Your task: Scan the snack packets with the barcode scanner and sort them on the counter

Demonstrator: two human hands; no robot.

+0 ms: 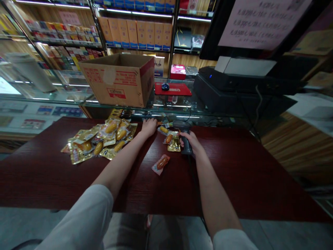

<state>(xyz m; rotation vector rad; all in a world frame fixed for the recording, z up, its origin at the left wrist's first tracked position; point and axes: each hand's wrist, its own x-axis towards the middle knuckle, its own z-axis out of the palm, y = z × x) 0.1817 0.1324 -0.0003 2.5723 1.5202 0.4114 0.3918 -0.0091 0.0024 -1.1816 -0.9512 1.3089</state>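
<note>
My right hand [191,141] is wrapped round the grip of a dark barcode scanner [183,136] on the dark red table [234,173], its head over a few gold snack packets [171,140]. My left hand [148,126] rests near the table's far edge, fingers curled down on the surface, beside those packets. Whether it holds anything is hidden. A single pinkish sausage packet [161,164] lies alone between my forearms. A pile of several gold sausage packets [100,143] lies to the left of my left hand.
A glass counter [182,107] runs behind the table, carrying an open cardboard box [119,80], a red mat with a mouse [172,89] and a black register with printer [234,86]. Shelves of goods stand behind. A notice [262,21] hangs at upper right.
</note>
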